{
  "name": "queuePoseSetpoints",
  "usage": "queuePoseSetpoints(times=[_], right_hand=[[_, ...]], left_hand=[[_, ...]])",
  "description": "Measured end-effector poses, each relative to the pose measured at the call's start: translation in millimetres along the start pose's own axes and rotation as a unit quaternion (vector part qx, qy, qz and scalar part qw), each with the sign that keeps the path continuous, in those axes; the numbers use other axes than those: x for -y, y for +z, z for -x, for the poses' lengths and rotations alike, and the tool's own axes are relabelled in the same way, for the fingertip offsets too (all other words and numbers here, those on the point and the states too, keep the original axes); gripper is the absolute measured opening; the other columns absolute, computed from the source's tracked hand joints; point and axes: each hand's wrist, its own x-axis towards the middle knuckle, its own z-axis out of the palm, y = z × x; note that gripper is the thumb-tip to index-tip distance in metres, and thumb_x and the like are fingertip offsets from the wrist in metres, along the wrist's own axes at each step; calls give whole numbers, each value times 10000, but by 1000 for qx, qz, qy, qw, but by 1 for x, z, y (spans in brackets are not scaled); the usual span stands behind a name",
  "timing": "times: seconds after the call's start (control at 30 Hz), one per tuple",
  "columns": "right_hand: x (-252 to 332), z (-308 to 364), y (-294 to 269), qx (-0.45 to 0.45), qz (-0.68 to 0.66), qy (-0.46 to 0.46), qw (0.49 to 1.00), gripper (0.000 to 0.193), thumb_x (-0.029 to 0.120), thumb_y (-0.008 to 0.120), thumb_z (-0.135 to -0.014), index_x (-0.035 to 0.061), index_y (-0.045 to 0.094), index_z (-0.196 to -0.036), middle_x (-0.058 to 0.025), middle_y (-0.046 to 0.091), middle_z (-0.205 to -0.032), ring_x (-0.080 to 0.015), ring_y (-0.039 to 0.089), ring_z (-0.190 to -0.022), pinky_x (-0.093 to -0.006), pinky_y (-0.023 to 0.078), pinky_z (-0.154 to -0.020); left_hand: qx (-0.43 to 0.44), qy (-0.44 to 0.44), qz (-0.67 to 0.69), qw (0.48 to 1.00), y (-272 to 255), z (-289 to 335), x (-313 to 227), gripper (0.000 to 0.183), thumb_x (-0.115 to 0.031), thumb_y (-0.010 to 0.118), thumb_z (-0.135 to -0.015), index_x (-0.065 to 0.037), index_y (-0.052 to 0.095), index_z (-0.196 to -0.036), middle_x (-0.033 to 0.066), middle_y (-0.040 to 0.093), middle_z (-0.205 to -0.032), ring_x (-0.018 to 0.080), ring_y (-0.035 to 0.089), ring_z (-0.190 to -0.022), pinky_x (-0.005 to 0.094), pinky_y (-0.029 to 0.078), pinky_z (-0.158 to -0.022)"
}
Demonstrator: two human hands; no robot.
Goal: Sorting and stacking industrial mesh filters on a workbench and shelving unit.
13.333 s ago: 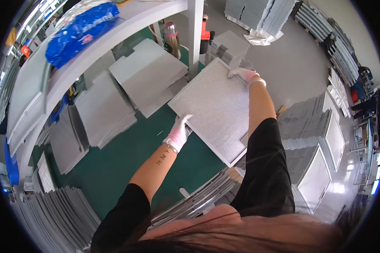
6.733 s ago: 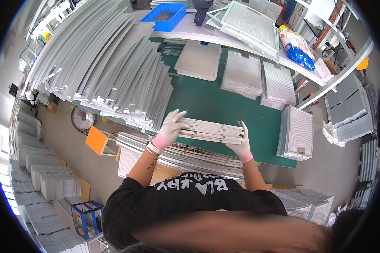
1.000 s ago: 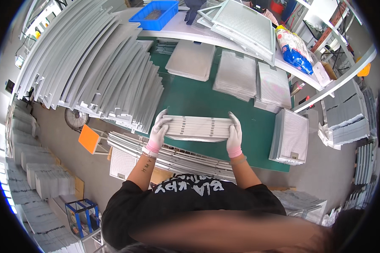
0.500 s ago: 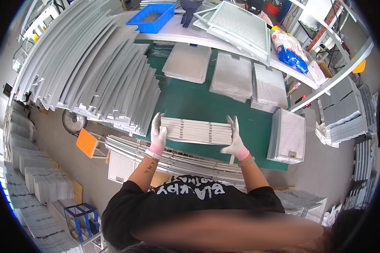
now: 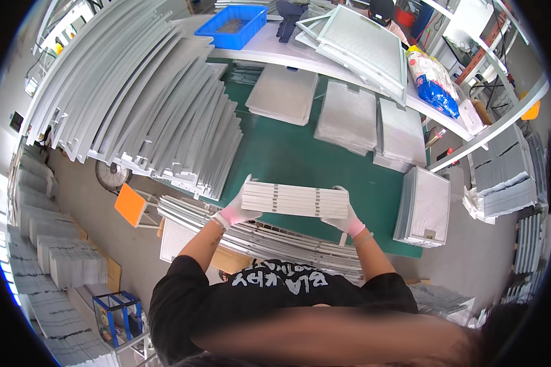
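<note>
I hold a stack of several white framed panels level above the near edge of the green table. My left hand, in a white and pink glove, grips the stack's left end. My right hand, gloved the same way, grips its right end from below. Just under the stack, a long row of grey metal frames lies along the table's front edge.
A big fanned pile of grey mesh panels fills the left. Flat mesh stacks lie on the table's far and right parts. A white shelf behind carries a blue bin, a large framed mesh and a blue bag. An orange stool stands at the left.
The stack of panels has come a little nearer to me and lower, toward the table's front edge. Both hands keep hold of its ends.
</note>
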Motion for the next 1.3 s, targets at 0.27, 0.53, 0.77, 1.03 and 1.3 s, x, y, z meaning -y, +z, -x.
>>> queuePoseSetpoints(times=[0.27,0.53,0.77,1.03,1.3], right_hand=[[-76,2,11,74,299,-75,948,365,278,533,-917,76,593,-1215,-96,598,-1248,-282,526,-1174,-356,381,-1035],[-96,-6,41,-3,73,94,993,261,182,599,-821,70,659,-1050,-117,679,-1047,-310,621,-990,-386,481,-884],[-122,-5,35,111,201,176,957,395,82,544,-812,70,615,-1200,-188,628,-1204,-321,570,-1156,-343,467,-955],[-94,-2,23,123,108,162,973,609,103,652,-778,38,456,-1351,-201,471,-1386,-317,445,-1294,-351,373,-1065],[-42,10,20,-78,154,-50,984,1076,98,798,-694,23,93,-1504,-107,481,-1340,-200,440,-1279,-345,333,-1107]], left_hand=[[123,-104,-45,986,32,-13,36,372,-292,636,-890,-100,609,-1207,87,644,-1194,248,579,-1128,331,436,-998],[147,-211,126,958,51,11,59,319,-197,673,-848,-43,648,-1127,116,691,-1052,251,646,-981,336,514,-865],[278,-214,-12,936,54,8,84,416,-342,641,-864,-116,636,-1213,121,670,-1162,296,608,-1090,348,464,-949],[263,-266,93,923,34,6,65,444,-302,720,-808,-106,644,-1199,73,693,-1115,223,651,-1004,327,486,-923],[-53,10,-146,988,25,-19,-13,680,-213,755,-776,-33,454,-1358,221,422,-1424,352,359,-1358,450,241,-1153]])
